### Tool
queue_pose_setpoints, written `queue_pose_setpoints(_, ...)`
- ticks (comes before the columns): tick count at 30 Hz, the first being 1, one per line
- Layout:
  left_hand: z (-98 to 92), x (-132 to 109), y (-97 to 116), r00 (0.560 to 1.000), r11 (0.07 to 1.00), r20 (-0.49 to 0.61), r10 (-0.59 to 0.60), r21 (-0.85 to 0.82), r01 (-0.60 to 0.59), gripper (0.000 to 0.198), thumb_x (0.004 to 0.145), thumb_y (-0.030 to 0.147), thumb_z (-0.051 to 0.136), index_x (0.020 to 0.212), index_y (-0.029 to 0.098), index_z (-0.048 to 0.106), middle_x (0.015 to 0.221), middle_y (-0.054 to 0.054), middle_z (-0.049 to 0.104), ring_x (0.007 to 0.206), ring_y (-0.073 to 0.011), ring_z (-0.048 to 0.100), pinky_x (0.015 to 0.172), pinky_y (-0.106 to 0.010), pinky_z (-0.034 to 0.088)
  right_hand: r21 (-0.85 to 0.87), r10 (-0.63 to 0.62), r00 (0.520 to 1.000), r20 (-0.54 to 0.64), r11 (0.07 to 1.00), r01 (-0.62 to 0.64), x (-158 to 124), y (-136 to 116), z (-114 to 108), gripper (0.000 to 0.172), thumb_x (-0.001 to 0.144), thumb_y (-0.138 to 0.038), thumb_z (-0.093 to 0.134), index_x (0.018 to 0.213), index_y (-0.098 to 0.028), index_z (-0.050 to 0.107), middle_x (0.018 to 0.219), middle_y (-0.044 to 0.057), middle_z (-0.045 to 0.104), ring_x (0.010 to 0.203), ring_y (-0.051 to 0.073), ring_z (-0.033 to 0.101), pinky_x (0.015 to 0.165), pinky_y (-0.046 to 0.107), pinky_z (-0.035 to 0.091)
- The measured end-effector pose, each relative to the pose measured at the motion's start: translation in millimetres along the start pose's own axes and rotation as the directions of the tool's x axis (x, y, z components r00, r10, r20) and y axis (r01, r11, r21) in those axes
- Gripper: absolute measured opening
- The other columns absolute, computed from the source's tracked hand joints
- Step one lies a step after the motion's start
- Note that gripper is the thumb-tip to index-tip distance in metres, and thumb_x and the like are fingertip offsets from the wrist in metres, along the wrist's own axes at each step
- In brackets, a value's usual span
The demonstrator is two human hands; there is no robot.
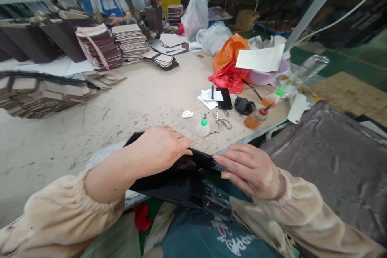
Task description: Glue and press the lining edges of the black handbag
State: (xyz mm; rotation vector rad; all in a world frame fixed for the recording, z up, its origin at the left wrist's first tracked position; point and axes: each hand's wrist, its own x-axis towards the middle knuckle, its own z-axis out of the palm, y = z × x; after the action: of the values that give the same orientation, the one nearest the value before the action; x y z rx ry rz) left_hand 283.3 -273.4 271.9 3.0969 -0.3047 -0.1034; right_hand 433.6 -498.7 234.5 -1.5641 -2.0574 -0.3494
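Observation:
A black, flat, leather-like piece with a stiff straight edge is held over my lap at the table's front edge; what kind of article it is, I cannot tell. My left hand is closed over its upper edge, thumb pressing toward the middle. At the right end of that edge, my right hand pinches the piece between thumb and fingers. Clear plastic film hangs from its lower right. Just beyond the hands stand a small bottle with a green collar and metal scissors.
Amber liquid fills a bottle on the right, near a black phone and papers. Red and orange bags lie behind. Board stacks line the left back, where another person works. A brown-covered surface adjoins my right arm.

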Motion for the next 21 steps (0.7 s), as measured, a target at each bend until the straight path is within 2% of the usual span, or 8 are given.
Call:
queue_pose_setpoints(6, 0.1, -0.5, 1.5, 1.000, 1.000, -0.003, 0.006, 0.017, -0.006, 0.032, 0.096, 0.039, 0.034, 0.077, 0.021, 0.054, 0.074, -0.002, 0.065, 0.074, -0.0205, 0.062, 0.074, -0.036, 0.046, -0.008, -0.024, 0.999, -0.033, 1.000, 0.024, 12.8, -1.4, 9.3, 0.037, 0.085, -0.027, 0.063, 0.116, -0.008, 0.060, 0.094, 0.009, 0.071, 0.083, 0.020, 0.063, 0.073, 0.036, 0.056)
queue_pose_setpoints(14, -3.5, -2.6, 3.3, 0.999, 1.000, 0.036, -0.005, 0.013, 0.004, 0.031, 0.096, 0.039, 0.033, 0.079, 0.022, 0.053, 0.075, -0.002, 0.065, 0.074, -0.0208, 0.062, 0.071, -0.036, 0.044, -0.082, -0.044, 0.997, -0.066, 0.996, 0.039, -6.8, -4.3, 4.7, 0.032, 0.082, -0.017, 0.064, 0.114, -0.010, 0.062, 0.091, 0.006, 0.073, 0.081, 0.017, 0.065, 0.073, 0.032, 0.057)
queue_pose_setpoints(21, -1.8, -1.3, 2.5, 1.000, 1.000, 0.026, 0.001, 0.008, -0.001, 0.030, 0.095, 0.038, 0.036, 0.080, 0.022, 0.055, 0.076, -0.002, 0.066, 0.074, -0.0201, 0.061, 0.071, -0.035, 0.044, -0.124, -0.059, 0.994, -0.086, 0.991, 0.048, -9.4, -3.5, 3.5, 0.030, 0.079, -0.013, 0.066, 0.109, -0.009, 0.065, 0.089, 0.006, 0.073, 0.080, 0.017, 0.064, 0.070, 0.030, 0.057)
